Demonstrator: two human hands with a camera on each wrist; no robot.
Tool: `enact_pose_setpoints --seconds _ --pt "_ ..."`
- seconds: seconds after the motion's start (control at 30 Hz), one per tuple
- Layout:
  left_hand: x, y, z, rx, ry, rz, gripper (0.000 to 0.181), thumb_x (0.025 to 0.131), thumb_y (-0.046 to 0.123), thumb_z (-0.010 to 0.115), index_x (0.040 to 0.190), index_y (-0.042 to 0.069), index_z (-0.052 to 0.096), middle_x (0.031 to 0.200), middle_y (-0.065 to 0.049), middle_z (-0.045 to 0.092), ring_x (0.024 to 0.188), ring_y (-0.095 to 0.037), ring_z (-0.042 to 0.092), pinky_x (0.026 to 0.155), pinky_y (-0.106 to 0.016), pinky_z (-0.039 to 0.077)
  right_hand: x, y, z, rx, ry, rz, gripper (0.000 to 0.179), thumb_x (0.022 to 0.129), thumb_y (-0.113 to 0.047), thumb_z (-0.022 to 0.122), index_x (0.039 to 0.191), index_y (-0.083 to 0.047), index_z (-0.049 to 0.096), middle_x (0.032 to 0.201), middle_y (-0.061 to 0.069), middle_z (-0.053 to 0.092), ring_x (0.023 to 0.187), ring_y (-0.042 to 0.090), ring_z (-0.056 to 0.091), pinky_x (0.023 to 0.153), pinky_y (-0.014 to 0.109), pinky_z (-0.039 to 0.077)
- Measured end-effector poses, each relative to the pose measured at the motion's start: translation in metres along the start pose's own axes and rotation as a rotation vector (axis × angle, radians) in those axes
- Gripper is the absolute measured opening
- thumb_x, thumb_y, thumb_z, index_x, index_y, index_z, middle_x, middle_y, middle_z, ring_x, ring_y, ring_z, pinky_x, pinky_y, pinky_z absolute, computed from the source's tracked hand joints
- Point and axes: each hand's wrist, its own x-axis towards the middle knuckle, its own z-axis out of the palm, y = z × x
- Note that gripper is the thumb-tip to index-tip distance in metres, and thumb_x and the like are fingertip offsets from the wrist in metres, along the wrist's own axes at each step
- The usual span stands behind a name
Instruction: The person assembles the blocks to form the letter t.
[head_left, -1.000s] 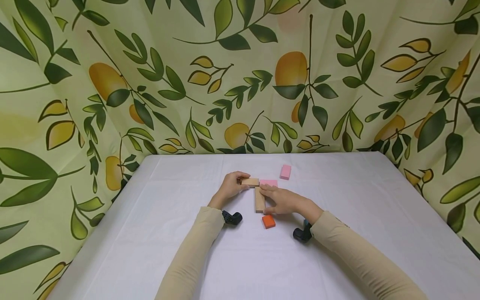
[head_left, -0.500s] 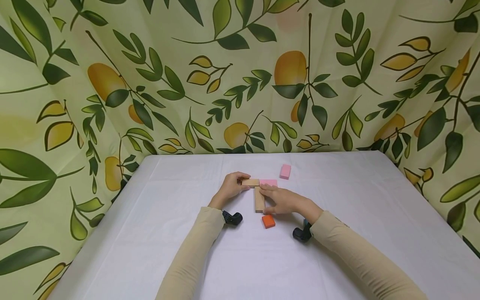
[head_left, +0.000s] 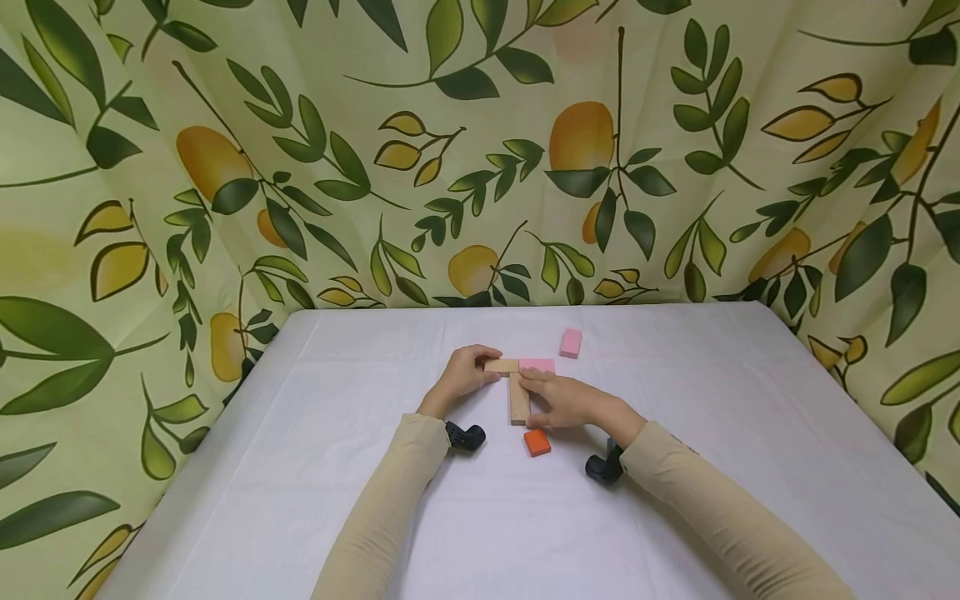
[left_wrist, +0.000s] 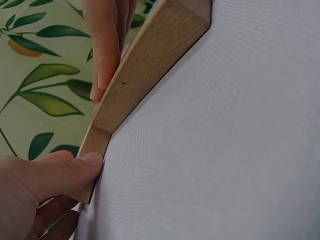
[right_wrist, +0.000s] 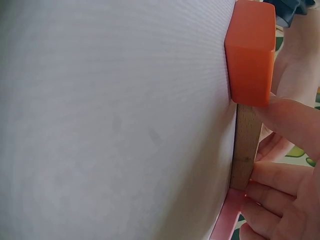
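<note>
"On the white cloth [head_left: 300, 500], which step is in hand?"

"Lining up blocks, I'd judge. The left wood block [head_left: 502, 367] and the near pink block [head_left: 537, 365] lie end to end, and the middle wood block [head_left: 520, 400] runs from their seam toward the person, so the three make a T."

"What are the hands doing?"

"The left hand [head_left: 461, 372] pinches the left wood block near its outer end, thumb on the near side, fingers behind. The right hand [head_left: 572, 402] has thumb and fingers spread, fairly straight, along the right side of the middle wood block; it seems to steady that block rather than grasp it. Whether a fingertip also touches the near pink block, I can't tell."

"And the next move?"

"It calls for care more than force, to my mind: square the seam, then ease the fingers away without dragging a block askew. A sideways nudge could open the joint."

"Any loose blocks?"

"Two. The orange block [head_left: 537, 443] lies just beside the middle wood block's near end; the far pink block [head_left: 571, 343] sits apart, beyond the near pink block and to its right."

"Any container?"

"None that I can see. The blocks rest straight on the cloth."
</note>
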Motion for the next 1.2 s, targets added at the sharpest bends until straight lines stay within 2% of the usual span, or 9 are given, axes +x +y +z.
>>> enact_pose_setpoints --seconds 0.57,0.97,1.2 --pt "-0.0025 -0.0036 0.0011 -0.003 0.003 0.049 0.031 0.084 0.003 0.071 0.114 0.003 0.069 0.117 -0.016 0.069 0.106 -0.026 0.061 0.097 -0.041 0.05 0.0016 0.0021 -0.0017 0.007 0.008 -0.023 0.079 0.086 -0.036 0.071 0.148 -0.002 0.036 0.159 0.016 0.029 0.146 0.035 0.033 0.118 0.051 0.032" --pt "-0.0051 -0.0027 0.0013 0.004 0.011 0.034 0.031 0.084 0.002 0.071 0.114 0.003 0.069 0.117 -0.016 0.069 0.104 -0.026 0.061 0.097 -0.042 0.05 0.0015 0.0015 -0.002 0.015 0.013 -0.032 0.08 0.085 -0.038 0.072 0.147 -0.003 0.037 0.159 0.015 0.03 0.146 0.035 0.033 0.118 0.051 0.031" --pt "-0.006 -0.003 0.0009 0.018 0.007 0.039 0.03 0.084 0.003 0.071 0.114 0.003 0.069 0.119 -0.015 0.069 0.111 -0.027 0.062 0.101 -0.042 0.049 0.0015 0.0037 -0.0007 0.01 0.017 -0.026 0.08 0.085 -0.04 0.072 0.148 -0.004 0.037 0.159 0.013 0.031 0.147 0.034 0.03 0.119 0.051 0.03"
